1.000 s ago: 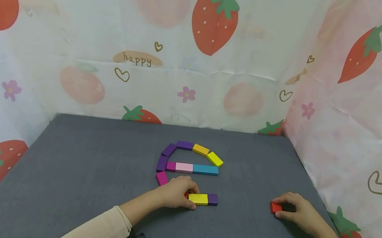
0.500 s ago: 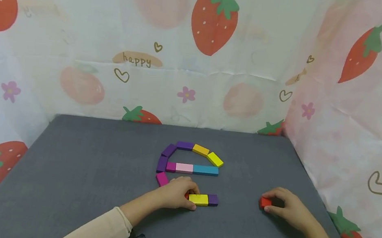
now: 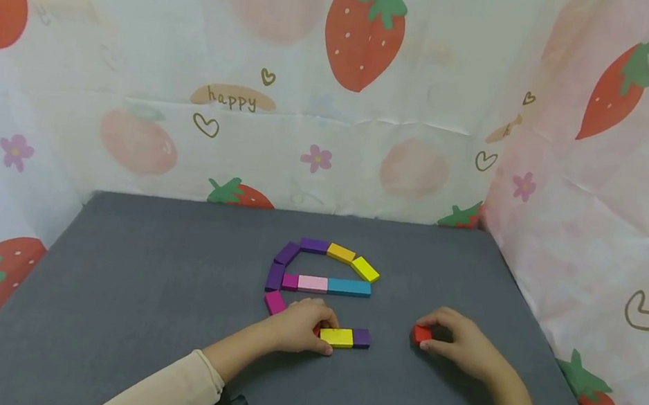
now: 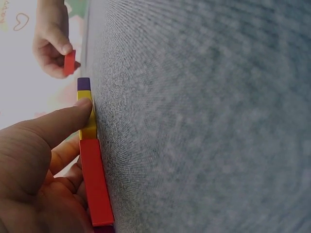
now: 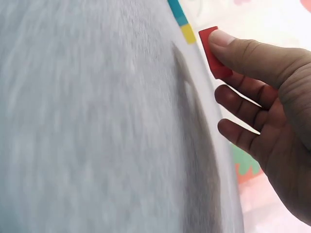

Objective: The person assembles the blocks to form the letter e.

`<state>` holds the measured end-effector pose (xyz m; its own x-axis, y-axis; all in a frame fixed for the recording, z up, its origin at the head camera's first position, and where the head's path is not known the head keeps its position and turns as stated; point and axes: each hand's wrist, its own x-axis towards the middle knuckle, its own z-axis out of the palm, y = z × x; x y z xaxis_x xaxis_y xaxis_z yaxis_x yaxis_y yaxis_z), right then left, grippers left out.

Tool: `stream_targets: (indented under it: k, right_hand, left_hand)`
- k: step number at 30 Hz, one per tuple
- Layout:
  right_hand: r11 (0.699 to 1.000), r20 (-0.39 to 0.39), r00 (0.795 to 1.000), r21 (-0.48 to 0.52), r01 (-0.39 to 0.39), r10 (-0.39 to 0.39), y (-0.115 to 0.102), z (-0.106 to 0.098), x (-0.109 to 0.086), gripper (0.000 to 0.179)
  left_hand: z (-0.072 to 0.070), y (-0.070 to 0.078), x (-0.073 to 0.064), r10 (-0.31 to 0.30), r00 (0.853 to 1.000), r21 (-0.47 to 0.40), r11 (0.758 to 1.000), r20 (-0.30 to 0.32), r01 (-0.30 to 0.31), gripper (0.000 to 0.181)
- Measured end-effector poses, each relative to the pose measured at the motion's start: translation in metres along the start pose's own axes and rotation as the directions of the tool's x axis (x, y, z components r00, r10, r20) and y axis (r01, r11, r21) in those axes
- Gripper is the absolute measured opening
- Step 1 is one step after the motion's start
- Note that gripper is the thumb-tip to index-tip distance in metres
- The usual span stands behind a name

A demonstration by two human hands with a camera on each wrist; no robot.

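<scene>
In the head view, my left hand [image 3: 301,327] rests at the bottom row of an e-shaped line of coloured blocks. Its thumb and fingers pinch the row at the yellow block [image 3: 336,337], between a purple block [image 3: 361,338] and a long red block [image 4: 95,182] that the hand mostly hides from above. My right hand [image 3: 464,342], to the right of the shape, holds a small red block [image 3: 421,335] between thumb and forefinger. In the right wrist view that red block [image 5: 214,54] is held above the cloth, the other fingers loosely bent below it.
Above the left hand, a middle row runs from a magenta block [image 3: 290,282] through a pink block [image 3: 312,284] to a blue block [image 3: 349,288]. Purple, orange and yellow blocks curve over it. A grey cloth [image 3: 164,262] covers the table; strawberry-print curtains [image 3: 343,163] stand behind and beside it.
My right hand has moved left with the red block, nearer to the row's purple end. The left hand and the laid blocks have stayed in place.
</scene>
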<state>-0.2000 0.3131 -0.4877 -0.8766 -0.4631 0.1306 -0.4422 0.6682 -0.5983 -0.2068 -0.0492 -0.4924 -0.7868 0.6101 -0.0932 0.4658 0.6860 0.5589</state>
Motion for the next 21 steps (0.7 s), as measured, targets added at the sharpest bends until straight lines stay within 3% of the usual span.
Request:
stream_targets:
  k: [8, 21]
  right_hand:
    - [0.999, 0.070, 0.997, 0.049, 0.006, -0.009, -0.014, 0.011, 0.017, 0.029]
    - [1.000, 0.172, 0.985, -0.002, 0.017, -0.017, -0.035, 0.030, 0.041, 0.029]
  left_hand:
    - [0.000, 0.001, 0.000, -0.004, 1.000, -0.003, 1.000, -0.002, 0.004, 0.036]
    - [-0.002, 0.001, 0.000, -0.002, 1.000, -0.001, 1.000, 0.002, 0.002, 0.034]
